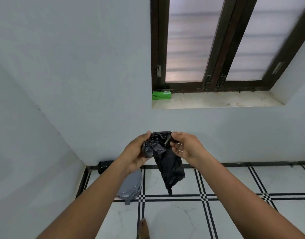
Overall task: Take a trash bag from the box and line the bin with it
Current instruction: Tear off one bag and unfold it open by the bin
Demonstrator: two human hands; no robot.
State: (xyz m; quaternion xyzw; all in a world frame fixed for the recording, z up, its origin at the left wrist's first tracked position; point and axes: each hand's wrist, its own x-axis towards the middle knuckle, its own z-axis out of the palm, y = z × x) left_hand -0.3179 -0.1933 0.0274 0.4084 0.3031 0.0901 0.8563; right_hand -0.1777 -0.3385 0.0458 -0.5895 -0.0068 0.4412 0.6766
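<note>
A crumpled black trash bag (167,159) hangs between my hands at chest height, its lower end dangling toward the floor. My left hand (136,152) grips its left upper part, and my right hand (184,147) pinches its top right edge. The green box (161,95) stands at the left end of the window sill, well above and apart from my hands. A grey bin (131,187) with its lid on stands on the floor below my left forearm, partly hidden by it.
White walls meet in a corner at the left. A dark-framed window (217,44) sits above the stone sill (217,100). A small black object (103,167) lies by the skirting. The white tiled floor (234,180) has black lines. A foot (144,228) shows at the bottom.
</note>
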